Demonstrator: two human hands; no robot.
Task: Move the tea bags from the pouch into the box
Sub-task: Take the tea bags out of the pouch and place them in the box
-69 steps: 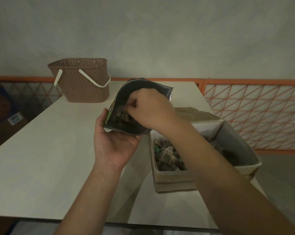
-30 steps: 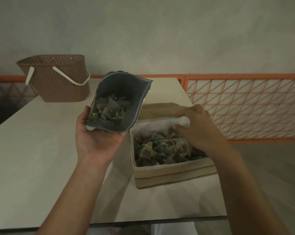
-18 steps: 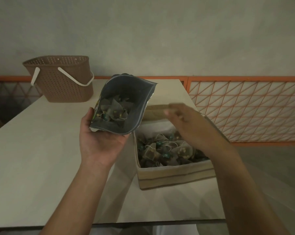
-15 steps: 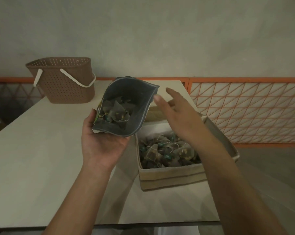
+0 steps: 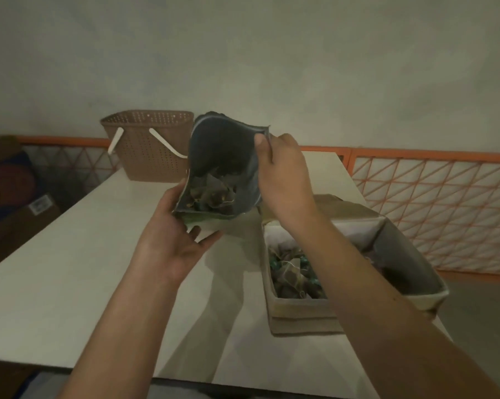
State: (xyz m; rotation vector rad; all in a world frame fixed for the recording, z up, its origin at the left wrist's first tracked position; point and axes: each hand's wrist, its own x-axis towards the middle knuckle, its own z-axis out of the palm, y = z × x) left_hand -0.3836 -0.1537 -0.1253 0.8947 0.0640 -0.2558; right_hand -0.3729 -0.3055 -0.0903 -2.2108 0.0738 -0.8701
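Pouch (image 5: 225, 156) mouth toward camera, long axis tilted away, both hands gripping it.

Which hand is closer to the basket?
Left. The left hand is below the basket, nearer it; the right hand is farther, across the pouch.
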